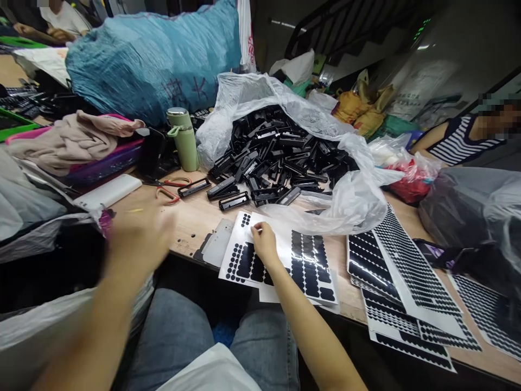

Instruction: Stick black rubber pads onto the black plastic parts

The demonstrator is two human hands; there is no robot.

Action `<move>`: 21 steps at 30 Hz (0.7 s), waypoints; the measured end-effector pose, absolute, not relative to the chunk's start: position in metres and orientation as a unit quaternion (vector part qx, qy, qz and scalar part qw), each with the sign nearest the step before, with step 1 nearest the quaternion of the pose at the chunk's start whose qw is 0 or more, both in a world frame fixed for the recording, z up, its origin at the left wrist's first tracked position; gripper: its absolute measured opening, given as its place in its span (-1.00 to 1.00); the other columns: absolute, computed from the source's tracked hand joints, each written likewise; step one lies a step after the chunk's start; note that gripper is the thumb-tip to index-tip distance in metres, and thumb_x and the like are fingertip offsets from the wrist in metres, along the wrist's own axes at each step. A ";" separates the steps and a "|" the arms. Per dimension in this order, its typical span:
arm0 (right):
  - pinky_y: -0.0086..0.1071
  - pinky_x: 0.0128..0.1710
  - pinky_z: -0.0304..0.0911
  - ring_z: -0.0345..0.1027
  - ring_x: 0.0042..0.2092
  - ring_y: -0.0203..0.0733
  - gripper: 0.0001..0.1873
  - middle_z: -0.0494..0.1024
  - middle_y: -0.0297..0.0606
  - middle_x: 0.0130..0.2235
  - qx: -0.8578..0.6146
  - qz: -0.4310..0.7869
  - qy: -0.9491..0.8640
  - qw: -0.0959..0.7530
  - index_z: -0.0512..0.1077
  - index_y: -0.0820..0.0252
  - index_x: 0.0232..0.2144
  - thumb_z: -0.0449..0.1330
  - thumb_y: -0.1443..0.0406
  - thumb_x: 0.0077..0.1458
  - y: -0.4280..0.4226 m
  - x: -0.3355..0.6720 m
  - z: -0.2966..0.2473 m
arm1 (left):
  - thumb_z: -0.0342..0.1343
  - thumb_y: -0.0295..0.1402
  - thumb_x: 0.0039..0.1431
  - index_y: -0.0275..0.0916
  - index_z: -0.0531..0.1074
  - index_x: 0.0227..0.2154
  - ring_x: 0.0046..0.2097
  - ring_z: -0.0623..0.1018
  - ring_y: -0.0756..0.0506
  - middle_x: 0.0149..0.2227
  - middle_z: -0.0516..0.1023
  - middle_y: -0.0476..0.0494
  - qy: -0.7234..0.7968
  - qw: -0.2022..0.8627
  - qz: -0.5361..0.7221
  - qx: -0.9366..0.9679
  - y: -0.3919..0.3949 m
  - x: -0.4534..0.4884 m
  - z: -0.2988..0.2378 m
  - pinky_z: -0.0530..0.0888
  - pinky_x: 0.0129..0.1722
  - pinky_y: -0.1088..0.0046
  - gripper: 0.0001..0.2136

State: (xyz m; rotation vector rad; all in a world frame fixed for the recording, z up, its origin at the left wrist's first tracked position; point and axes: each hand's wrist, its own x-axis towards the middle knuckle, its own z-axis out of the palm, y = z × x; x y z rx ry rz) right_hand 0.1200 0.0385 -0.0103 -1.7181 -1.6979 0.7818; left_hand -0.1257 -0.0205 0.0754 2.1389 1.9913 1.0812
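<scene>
My right hand (265,243) rests over a white sheet of black stickers (311,260) at the table's front edge. Its thumb and fingertips are pinched together near the upper left of the sheet; anything between them is too small to make out. Smeared by motion, my left hand (140,233) is at the left, over the table's front edge and an open bag, and its fingers cannot be read. Beyond the sheet lies a heap of black plastic parts (277,146), spilling from a clear plastic bag (354,201).
Red-handled pliers (169,190), a green flask (185,144) and a white box-like object (109,193) stand left of the heap. More sticker sheets (415,271) overlap at right. A large blue sack (154,60) is behind. A person in a striped top (459,141) sits at right.
</scene>
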 end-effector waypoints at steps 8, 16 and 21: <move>-0.31 -0.16 0.13 0.30 -0.15 -0.09 -0.87 0.42 -0.04 -0.19 -0.659 0.246 -0.674 0.226 0.40 0.27 -0.38 0.04 0.40 0.04 0.076 0.093 -0.017 | -0.03 -0.53 0.05 -0.39 0.48 -0.25 0.23 0.12 -0.33 0.14 0.29 -0.40 0.656 0.108 0.229 0.711 0.118 -0.038 0.007 0.02 0.16 -0.06 -0.76; -0.35 -0.21 0.16 0.31 -0.24 -0.16 -0.88 0.43 -0.09 -0.26 -0.657 0.290 -0.657 0.230 0.36 0.27 -0.44 0.03 0.38 0.04 0.074 0.103 -0.006 | -0.03 -0.35 0.09 -0.40 0.43 -0.33 -0.27 0.59 -0.22 -0.34 0.58 -0.32 0.642 0.455 0.431 0.441 0.050 -0.079 0.024 0.53 -0.30 0.29 -0.77; -0.40 -0.23 0.19 0.28 -0.27 -0.25 -0.84 0.39 -0.28 -0.31 -0.572 0.364 -0.658 0.328 0.29 0.17 -0.42 -0.01 0.24 0.12 0.030 0.101 0.035 | -0.01 -0.45 0.03 -0.46 0.41 -0.40 -0.48 0.59 -0.21 -0.46 0.57 -0.35 0.600 0.662 0.386 0.229 0.011 -0.077 0.038 0.46 -0.68 0.51 -0.84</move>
